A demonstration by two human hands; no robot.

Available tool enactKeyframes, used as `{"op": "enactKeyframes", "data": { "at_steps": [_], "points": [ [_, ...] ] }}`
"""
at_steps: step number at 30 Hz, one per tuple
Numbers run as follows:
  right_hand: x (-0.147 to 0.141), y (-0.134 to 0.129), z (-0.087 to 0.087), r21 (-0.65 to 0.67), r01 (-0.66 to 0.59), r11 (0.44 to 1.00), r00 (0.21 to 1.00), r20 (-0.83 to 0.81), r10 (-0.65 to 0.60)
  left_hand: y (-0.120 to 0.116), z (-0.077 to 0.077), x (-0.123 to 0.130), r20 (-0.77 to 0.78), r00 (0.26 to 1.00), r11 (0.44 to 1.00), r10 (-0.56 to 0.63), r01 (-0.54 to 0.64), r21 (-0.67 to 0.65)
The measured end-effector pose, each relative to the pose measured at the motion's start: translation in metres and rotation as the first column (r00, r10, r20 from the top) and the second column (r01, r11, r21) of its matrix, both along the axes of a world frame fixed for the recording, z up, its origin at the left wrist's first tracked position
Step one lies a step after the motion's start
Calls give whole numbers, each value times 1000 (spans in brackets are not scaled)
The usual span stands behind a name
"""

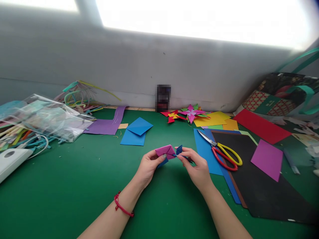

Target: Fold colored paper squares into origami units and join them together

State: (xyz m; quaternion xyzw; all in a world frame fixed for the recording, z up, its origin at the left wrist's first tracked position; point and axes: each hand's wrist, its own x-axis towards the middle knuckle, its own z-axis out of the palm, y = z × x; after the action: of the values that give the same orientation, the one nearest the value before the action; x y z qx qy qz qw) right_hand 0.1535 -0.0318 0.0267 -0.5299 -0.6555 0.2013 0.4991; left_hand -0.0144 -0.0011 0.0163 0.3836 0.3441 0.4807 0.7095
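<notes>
Near the middle of the green table [99, 186], my left hand [147, 167] pinches a folded pink paper piece [165, 151], its thumb lying on top. Blue paper [162, 163] shows beneath that piece. My right hand [196, 164] has its thumb and forefinger closed on a small dark blue folded paper [179, 150], which meets the right end of the pink piece. Where the two papers join is partly hidden by the fingertips. Two blue sheets [136, 137] lie overlapping beyond my left hand.
Scissors [224, 156] with red and yellow handles rest on blue and black sheets [261, 186] at the right. Behind are folded paper stars [191, 113] and a dark pixelated object [163, 98]. Purple paper [104, 126], plastic bags [57, 116] and a white device [13, 161] lie left.
</notes>
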Motion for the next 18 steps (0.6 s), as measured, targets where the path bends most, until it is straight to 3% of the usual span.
{"op": "enactKeyframes", "data": {
  "at_steps": [8,12,18],
  "points": [
    [-1,-1,1,-183,6,983,998,-66,-18,-2,3,2,-8,1000,1000,-30,30,-6],
    [-5,-2,2,-257,-23,966,980,-195,-29,-1,6,5,32,999,1000,-15,15,-4],
    [-13,-3,2,-308,-69,949,969,-247,-9,2,-1,3,-21,1000,1000,23,-23,19]
  ]
}}
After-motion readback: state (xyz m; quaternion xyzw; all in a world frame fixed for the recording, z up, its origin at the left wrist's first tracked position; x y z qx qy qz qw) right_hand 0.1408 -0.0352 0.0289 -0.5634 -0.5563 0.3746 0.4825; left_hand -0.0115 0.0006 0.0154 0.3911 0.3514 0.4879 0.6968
